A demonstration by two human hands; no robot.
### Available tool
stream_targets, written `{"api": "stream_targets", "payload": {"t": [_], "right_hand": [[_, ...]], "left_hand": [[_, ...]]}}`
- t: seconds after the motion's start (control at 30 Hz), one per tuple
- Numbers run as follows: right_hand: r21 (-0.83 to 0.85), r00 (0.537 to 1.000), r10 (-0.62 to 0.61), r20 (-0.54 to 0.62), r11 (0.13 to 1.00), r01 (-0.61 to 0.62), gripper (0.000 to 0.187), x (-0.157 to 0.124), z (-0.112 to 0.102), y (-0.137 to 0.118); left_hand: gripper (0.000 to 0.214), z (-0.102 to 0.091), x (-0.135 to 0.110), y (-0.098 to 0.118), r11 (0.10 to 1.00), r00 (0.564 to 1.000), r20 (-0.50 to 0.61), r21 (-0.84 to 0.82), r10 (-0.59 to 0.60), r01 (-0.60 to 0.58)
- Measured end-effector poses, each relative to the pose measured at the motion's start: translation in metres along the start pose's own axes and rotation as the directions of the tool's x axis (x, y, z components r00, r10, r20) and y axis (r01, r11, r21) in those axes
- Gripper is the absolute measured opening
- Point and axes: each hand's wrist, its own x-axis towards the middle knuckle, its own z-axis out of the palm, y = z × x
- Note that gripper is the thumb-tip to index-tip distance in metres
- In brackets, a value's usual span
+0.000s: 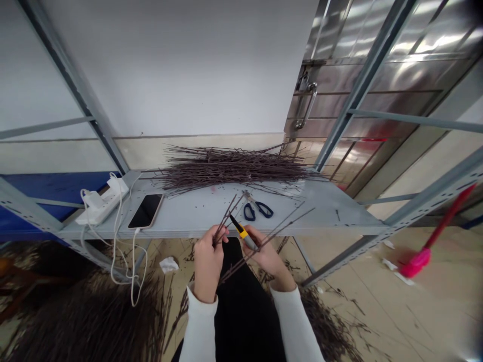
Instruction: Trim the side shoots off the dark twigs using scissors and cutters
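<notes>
My left hand (207, 259) is closed around a few thin dark twigs (228, 216) whose tips fan up over the shelf edge. My right hand (266, 254) grips a yellow and black utility knife (241, 232), its blade pointing toward the twigs in the left hand. A long twig (283, 223) also runs through the right hand and out to the right. Both hands hover just in front of the grey metal shelf (196, 213).
A big pile of dark twigs (230, 168) lies at the back of the shelf. Blue-handled scissors (256, 207), a phone (146, 211) on a cable and a white power strip (101, 201) lie on it. More twigs litter the floor (94, 317); a pink broom (426, 249) lies right.
</notes>
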Motion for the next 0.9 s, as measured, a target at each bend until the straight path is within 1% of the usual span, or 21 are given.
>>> {"api": "stream_targets", "payload": {"t": [0.13,0.23,0.3,0.33,0.4,0.5,0.57,0.6,0.63,0.67,0.7,0.73,0.8,0.83,0.87,0.9], "right_hand": [[-0.185,0.992,-0.049,-0.114,0.982,0.027,0.029,0.003,0.009,0.002],[-0.316,0.974,-0.112,-0.195,0.948,0.046,0.036,0.004,0.016,0.005],[-0.389,0.949,-0.181,-0.259,0.919,0.069,0.039,0.005,0.02,0.01],[-0.433,0.93,-0.224,-0.291,0.898,0.081,0.039,0.005,0.021,0.013],[-0.54,0.878,-0.322,-0.354,0.837,0.089,0.036,0.005,0.025,0.022],[-0.674,0.764,-0.454,-0.457,0.738,0.036,0.031,0.004,0.031,0.039],[-0.706,0.697,-0.496,-0.518,0.708,-0.02,0.032,0.002,0.034,0.048],[-0.706,0.678,-0.5,-0.538,0.707,-0.038,0.033,0.002,0.035,0.051],[-0.704,0.672,-0.498,-0.548,0.709,-0.049,0.034,0.001,0.036,0.053],[-0.695,0.679,-0.486,-0.55,0.717,-0.05,0.035,0.001,0.036,0.053],[-0.675,0.697,-0.463,-0.547,0.737,-0.04,0.035,0.001,0.036,0.052],[-0.629,0.733,-0.417,-0.537,0.777,-0.02,0.035,0.002,0.035,0.049],[-0.48,0.837,-0.283,-0.469,0.877,0.028,0.034,0.003,0.031,0.042],[-0.391,0.89,-0.212,-0.403,0.919,0.042,0.033,0.004,0.029,0.038],[-0.315,0.934,-0.154,-0.324,0.948,0.047,0.033,0.005,0.026,0.034],[-0.265,0.962,-0.114,-0.247,0.963,0.046,0.031,0.005,0.023,0.029]], "left_hand": [[0.02,0.001,-0.003,0.007,0.999,0.996,-0.091,-0.039,-0.01,0.006],[0.019,0.001,-0.004,0.008,0.999,0.993,-0.112,-0.043,-0.026,0.021],[0.018,0.003,-0.003,0.006,0.998,0.993,-0.112,-0.041,-0.044,0.04],[0.018,0.004,-0.003,0.005,0.998,0.993,-0.108,-0.042,-0.053,0.049],[0.017,0.008,-0.003,0.004,0.996,0.993,-0.091,-0.056,-0.071,0.066],[0.018,0.012,-0.003,0.008,0.993,0.995,-0.046,-0.08,-0.093,0.089],[0.019,0.013,-0.004,0.014,0.991,0.994,-0.021,-0.083,-0.106,0.104],[0.02,0.013,-0.005,0.017,0.991,0.994,-0.013,-0.081,-0.106,0.105],[0.021,0.014,-0.006,0.02,0.991,0.995,-0.009,-0.079,-0.104,0.103],[0.022,0.014,-0.007,0.023,0.992,0.995,-0.005,-0.078,-0.099,0.099],[0.022,0.014,-0.008,0.024,0.993,0.996,-0.002,-0.075,-0.091,0.091],[0.022,0.014,-0.008,0.025,0.994,0.997,0.001,-0.073,-0.081,0.081],[0.022,0.014,-0.008,0.021,0.996,0.998,-0.003,-0.065,-0.065,0.064],[0.022,0.013,-0.007,0.018,0.996,0.998,-0.013,-0.055,-0.065,0.064],[0.022,0.013,-0.005,0.013,0.997,0.997,-0.026,-0.044,-0.068,0.067],[0.022,0.012,-0.004,0.008,0.997,0.996,-0.043,-0.033,-0.076,0.075]]}}
